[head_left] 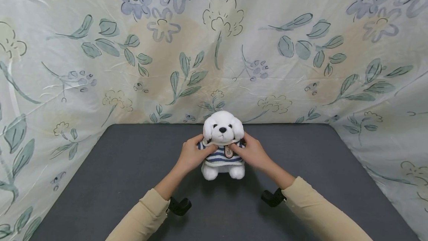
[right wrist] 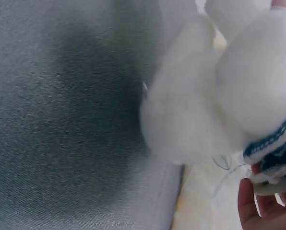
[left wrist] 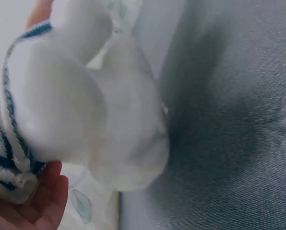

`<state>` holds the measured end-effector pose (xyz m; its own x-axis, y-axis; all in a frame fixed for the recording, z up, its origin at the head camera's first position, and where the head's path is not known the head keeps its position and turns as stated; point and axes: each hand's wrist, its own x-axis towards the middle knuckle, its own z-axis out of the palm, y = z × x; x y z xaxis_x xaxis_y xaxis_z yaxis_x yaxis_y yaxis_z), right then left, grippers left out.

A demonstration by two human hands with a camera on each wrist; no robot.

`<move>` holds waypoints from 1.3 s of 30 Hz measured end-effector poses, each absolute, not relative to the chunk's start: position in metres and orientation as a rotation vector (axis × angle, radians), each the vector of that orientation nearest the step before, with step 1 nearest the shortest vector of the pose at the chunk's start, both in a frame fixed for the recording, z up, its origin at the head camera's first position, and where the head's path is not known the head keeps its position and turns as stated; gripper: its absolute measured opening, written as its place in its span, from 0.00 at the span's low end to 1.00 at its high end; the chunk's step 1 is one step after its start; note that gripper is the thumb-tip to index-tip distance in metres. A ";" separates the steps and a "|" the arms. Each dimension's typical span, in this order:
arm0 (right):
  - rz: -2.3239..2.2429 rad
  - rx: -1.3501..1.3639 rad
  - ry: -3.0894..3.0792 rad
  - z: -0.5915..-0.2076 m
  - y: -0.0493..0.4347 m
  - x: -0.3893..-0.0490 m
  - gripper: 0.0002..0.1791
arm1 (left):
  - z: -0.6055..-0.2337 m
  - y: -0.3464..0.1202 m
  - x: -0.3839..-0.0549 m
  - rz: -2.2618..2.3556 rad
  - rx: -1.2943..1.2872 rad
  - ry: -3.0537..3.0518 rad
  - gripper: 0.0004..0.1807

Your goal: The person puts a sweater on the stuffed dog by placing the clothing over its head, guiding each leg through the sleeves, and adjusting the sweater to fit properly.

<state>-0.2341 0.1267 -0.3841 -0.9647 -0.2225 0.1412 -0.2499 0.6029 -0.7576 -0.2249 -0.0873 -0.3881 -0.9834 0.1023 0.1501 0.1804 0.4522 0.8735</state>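
Observation:
A white plush dog point(head_left: 223, 133) with black eyes and nose faces the head camera, upright, in a blue-and-white striped shirt point(head_left: 217, 158) with a small brown badge point(head_left: 229, 151). My left hand point(head_left: 194, 153) grips its body at one side, thumb across the chest. From the other side my right hand point(head_left: 253, 151) grips it the same way, thumb close to the badge. Both wrist views show the dog's white underside point(left wrist: 128, 120) and legs close to the dark surface, with fingers point(right wrist: 248, 203) curled around the shirt.
The dark grey table point(head_left: 133, 166) lies beneath the dog and both arms. Behind it and along the sides hangs a floral cloth point(head_left: 234, 47). Black wrist-worn devices point(head_left: 180, 206) sit below each wrist, next to beige sleeves point(head_left: 143, 215).

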 end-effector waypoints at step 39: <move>1.726 -0.010 -3.031 -0.412 0.136 -0.259 0.28 | -0.419 -0.090 -0.258 -1.703 0.085 -2.887 0.28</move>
<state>-0.2587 0.1364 -0.4124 -0.9405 -0.1635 -0.2979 0.1728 0.5249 -0.8334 -0.2581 -0.0896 -0.4187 -0.9765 0.0632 -0.2061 -0.1499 0.4884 0.8597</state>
